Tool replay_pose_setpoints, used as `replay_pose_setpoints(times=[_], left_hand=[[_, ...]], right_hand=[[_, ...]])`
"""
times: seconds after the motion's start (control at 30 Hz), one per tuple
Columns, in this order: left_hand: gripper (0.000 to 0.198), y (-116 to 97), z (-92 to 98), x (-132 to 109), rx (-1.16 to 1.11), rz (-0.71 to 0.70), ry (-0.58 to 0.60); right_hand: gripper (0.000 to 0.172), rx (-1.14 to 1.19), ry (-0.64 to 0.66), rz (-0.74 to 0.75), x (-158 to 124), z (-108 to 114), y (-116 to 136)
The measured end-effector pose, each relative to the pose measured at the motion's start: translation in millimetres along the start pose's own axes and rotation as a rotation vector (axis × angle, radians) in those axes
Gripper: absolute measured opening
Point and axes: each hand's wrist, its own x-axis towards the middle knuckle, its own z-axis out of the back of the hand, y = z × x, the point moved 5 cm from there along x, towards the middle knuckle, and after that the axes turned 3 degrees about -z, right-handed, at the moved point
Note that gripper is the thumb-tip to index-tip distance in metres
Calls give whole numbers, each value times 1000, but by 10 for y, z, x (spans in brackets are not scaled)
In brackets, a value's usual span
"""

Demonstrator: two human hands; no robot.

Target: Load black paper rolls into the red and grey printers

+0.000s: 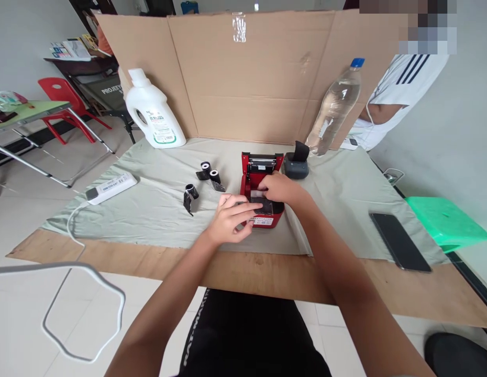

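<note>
A small red printer (263,222) stands on the cloth with its lid (262,163) raised. My right hand (280,187) reaches into its compartment from the right, fingers curled; what they grip is mostly hidden. A dark strip (267,205) shows below those fingers, at the printer's front edge. From the left, my left hand (233,217) lies against the front corner, open, with fingers stretched over the strip. Several small black rolls, one of them a roll with a loose tail (191,191), lie left of the printer. A dark grey device (296,166) with a black strip sticking up sits behind, to the right.
A white jug (155,112) and a water bottle (338,107) stand before a cardboard screen (251,73). A power strip (112,188) lies left, a phone (399,241) right. A green stool (447,222) is beyond the table. A person in a white shirt (408,94) is behind the screen.
</note>
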Motion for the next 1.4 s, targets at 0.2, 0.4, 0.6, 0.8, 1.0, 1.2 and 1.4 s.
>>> replay_pose_setpoints(times=[0.2,0.4,0.6,0.8,1.0,1.2,1.4], left_hand=[[24,-102,73,25,118,-119,-135],[33,-46,258,-1,15,-14,-370],[33,289,272,-49,-381,402,-554],[37,392,258,-95,-419,500,-562],[38,465,252,-122,-386,395,-546],[41,537,223,-126,-478,503,-626],[47,554,231,-119,-536,468,-658]], right_hand=[[13,-332,298,-228,103,-43,132],[14,-248,175,-228,-190,337,278],[20,39,3,110,-433,486,524],[10,279,-22,253,-333,236,740],[23,564,42,30,-133,83,577],[16,765,-85,113,-7,-3,498],[12,855,-40,89,-8,-62,515]])
